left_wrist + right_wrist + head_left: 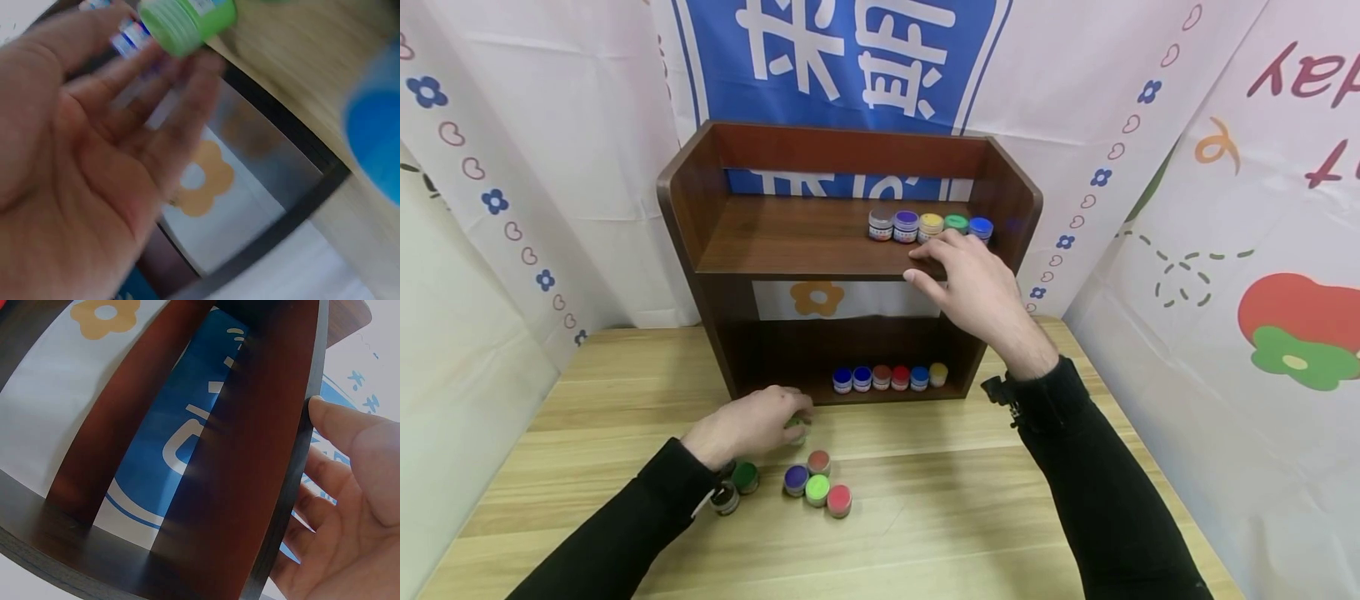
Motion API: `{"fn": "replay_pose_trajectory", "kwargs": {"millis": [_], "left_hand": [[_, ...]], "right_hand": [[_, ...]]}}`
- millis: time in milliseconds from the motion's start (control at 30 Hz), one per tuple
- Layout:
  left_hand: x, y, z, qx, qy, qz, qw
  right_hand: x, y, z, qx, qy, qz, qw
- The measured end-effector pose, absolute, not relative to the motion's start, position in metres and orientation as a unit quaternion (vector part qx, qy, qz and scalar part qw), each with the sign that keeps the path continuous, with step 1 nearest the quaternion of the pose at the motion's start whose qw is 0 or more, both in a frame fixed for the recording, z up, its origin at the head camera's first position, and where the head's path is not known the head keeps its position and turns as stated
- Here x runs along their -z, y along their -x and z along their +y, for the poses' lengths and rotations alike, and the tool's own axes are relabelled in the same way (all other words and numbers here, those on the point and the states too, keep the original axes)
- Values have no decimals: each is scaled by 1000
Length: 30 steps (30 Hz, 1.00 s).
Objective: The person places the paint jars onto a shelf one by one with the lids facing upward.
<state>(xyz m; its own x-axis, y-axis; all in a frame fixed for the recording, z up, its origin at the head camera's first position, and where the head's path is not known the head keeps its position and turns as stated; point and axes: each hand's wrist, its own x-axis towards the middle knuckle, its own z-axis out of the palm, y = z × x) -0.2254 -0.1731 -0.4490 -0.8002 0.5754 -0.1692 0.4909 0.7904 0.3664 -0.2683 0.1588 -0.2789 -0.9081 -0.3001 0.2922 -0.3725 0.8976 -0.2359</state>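
Observation:
My left hand (pixel 748 425) is low over the table before the rack, its thumb and fingers around a small light green paint jar (pixel 187 25). In the head view they partly hide that jar. My right hand (pixel 973 283) is at the front edge of the upper shelf (pixel 797 242), near a row of paint jars (pixel 906 227) with lids such as purple, yellow, green and blue. In the right wrist view its thumb touches the dark board edge (pixel 287 462); the fingers lie loosely bent, their tips partly hidden behind it, with no jar visible in that hand.
Several jars (pixel 881 378) line the brown rack's lower shelf. On the wooden table (pixel 970 517) stand dark green (pixel 745 477), black-lidded (pixel 725 498), purple (pixel 796 480), reddish (pixel 819 462), bright green (pixel 817 490) and pink (pixel 839 500) jars. Printed cloth hangs behind.

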Motion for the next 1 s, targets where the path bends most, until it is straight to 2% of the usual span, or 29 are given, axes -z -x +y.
{"fn": "replay_pose_trajectory", "kwargs": {"millis": [200, 433, 800, 1000], "left_hand": [[452, 241, -189, -177, -349, 906, 164], [457, 247, -197, -180, -358, 897, 184], [453, 246, -194, -174, -352, 905, 162], [447, 246, -191, -169, -352, 911, 132]], "right_hand": [[279, 269, 159, -146, -174, -966, 126], [280, 268, 159, -147, -174, -965, 127], [279, 268, 159, -147, -175, -966, 125], [279, 268, 159, -147, -175, -966, 125]]}}
